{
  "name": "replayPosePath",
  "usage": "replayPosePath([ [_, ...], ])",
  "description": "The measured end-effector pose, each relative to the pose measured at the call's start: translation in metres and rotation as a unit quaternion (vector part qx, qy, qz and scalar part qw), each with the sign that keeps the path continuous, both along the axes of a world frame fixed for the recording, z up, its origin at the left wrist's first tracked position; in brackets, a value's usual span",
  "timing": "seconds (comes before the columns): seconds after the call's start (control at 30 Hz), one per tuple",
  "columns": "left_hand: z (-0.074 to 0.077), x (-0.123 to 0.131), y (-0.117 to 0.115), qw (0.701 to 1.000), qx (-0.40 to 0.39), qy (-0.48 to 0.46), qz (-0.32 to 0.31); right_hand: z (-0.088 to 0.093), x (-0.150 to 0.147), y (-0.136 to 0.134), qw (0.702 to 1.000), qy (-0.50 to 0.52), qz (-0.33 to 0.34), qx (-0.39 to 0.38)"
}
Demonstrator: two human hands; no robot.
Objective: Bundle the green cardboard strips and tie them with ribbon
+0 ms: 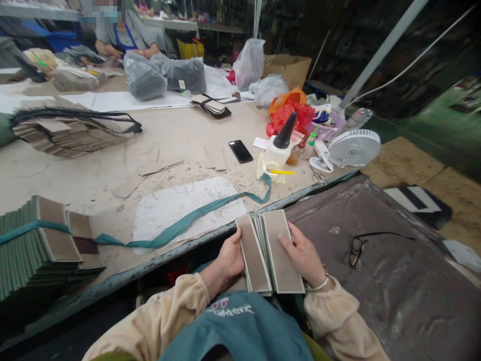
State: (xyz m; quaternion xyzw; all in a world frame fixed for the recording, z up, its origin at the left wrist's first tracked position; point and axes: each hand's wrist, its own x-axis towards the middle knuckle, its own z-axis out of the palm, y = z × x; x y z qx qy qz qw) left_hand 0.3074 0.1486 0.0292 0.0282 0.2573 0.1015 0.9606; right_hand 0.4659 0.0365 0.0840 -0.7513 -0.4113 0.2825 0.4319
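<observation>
Between my two hands is a stack of flat rectangular panels (pixel 284 250), grey-brown on the face with pale green edges, fanned apart in the middle over my lap. My left hand (pixel 230 253) grips the stack's left side, its fingers partly hidden behind the panels. On the right side, my right hand (pixel 303 253) holds the other part, thumb on the front face. A larger bundle of similar panels (pixel 56 230) stands at the table's left edge, tied with a teal strip (pixel 180 223) that trails across the table.
On the table (pixel 176 135) lie a phone (pixel 240 151), a white bottle with a black cone top (pixel 280 148), a small fan (pixel 353 148) and scissors (pixel 319 176). Glasses (pixel 356 250) rest on the brown surface at right. Across the table sits a person (pixel 124 37) near plastic-wrapped bundles (pixel 184 75).
</observation>
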Motion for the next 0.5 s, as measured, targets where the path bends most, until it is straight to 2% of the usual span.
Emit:
replayPosePath([
  [0.23,-0.018,-0.009,-0.002,0.996,-0.031,-0.082,-0.005,0.000,-0.017,-0.004,0.998,-0.053,-0.021,-0.010],
  [0.5,-0.022,-0.013,-0.003,0.993,-0.023,-0.113,-0.021,0.013,-0.037,-0.002,0.981,-0.194,-0.007,-0.022],
])
